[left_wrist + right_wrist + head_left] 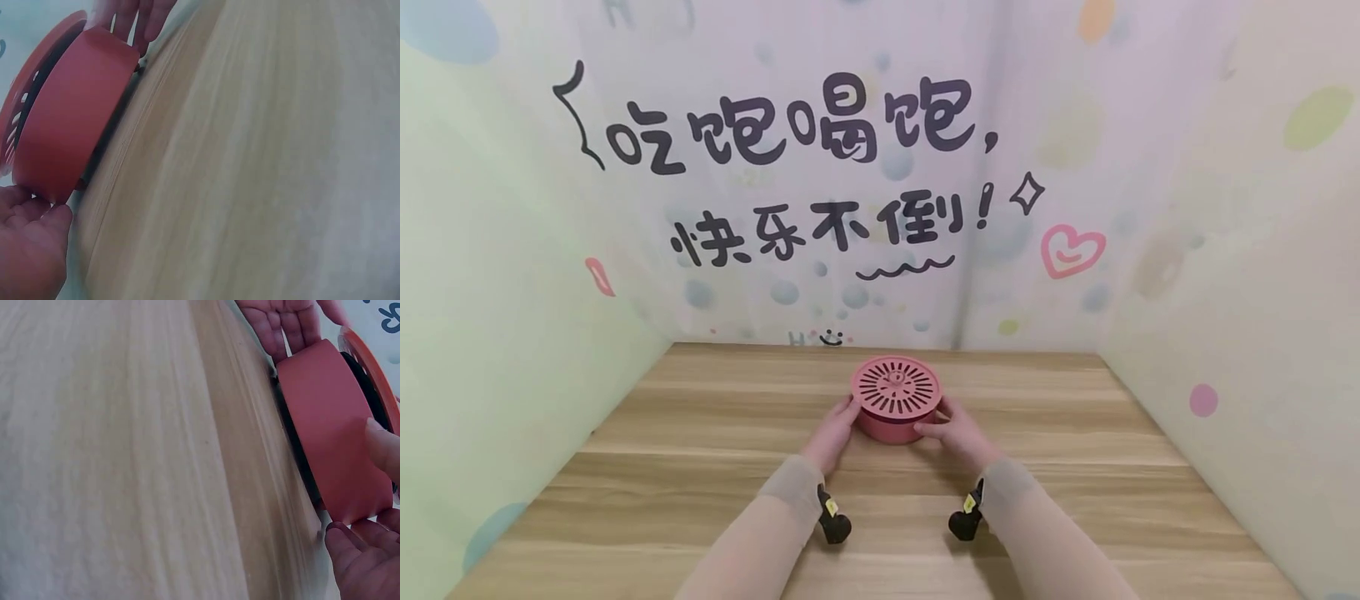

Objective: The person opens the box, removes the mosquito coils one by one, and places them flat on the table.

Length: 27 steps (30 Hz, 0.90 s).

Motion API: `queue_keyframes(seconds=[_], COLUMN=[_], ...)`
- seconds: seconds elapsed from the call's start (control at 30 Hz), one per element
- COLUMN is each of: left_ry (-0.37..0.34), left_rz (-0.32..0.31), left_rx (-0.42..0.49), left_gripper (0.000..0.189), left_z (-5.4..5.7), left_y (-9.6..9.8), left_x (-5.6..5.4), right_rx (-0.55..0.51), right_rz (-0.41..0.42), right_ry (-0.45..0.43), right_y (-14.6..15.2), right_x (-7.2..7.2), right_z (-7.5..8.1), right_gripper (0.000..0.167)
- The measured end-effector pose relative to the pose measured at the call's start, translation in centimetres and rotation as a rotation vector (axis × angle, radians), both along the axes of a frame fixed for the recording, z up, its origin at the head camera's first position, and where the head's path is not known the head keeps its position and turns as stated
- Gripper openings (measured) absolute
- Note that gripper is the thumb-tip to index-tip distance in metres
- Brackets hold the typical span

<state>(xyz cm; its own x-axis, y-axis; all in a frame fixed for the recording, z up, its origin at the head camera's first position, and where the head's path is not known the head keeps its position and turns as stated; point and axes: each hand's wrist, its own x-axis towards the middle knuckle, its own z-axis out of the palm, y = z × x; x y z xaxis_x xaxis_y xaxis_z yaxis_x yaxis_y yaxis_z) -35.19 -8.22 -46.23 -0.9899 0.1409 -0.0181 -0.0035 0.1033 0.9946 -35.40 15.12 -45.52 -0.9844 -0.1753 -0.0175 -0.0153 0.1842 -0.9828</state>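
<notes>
A round pink box (887,431) sits at the far middle of the table, topped by a lid (897,378) with radial slots and a small central knob. My left hand (835,433) holds its left side, fingertips tucked at the lower edge in the left wrist view. On the opposite side my right hand (958,433) grips the wall, its thumb (382,447) laid across the front and the other fingers curled at the lower edge. Between lid and wall runs a dark band (364,378). Small dark feet (80,184) show beneath the box.
The wood-grain table (700,500) meets a white back wall (760,308) with black lettering and coloured dots. Pale side walls (1225,333) close in the table at left and right. A black wrist camera (833,521) is strapped to each forearm.
</notes>
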Motion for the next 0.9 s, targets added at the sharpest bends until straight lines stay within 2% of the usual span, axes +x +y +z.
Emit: queue_keyframes(seconds=[0.33,0.6,0.9], left_ry=[-0.022,0.006,0.008], left_rz=[-0.006,0.001,-0.033], left_rx=[-0.015,-0.009,0.011], left_gripper=[0.068,0.067,0.065], left_z=[0.0,0.0,0.0], left_y=[-0.2,-0.5,-0.9], left_x=[0.6,2.1,3.5], right_rx=[0.026,0.047,0.067], right_rz=[-0.048,-0.056,-0.058], right_ry=[0.010,0.025,0.068], right_y=[-0.4,-0.6,-0.7], right_x=[0.9,1.7,2.9], right_z=[0.0,-0.5,-0.5], right_gripper=[0.087,0.087,0.077])
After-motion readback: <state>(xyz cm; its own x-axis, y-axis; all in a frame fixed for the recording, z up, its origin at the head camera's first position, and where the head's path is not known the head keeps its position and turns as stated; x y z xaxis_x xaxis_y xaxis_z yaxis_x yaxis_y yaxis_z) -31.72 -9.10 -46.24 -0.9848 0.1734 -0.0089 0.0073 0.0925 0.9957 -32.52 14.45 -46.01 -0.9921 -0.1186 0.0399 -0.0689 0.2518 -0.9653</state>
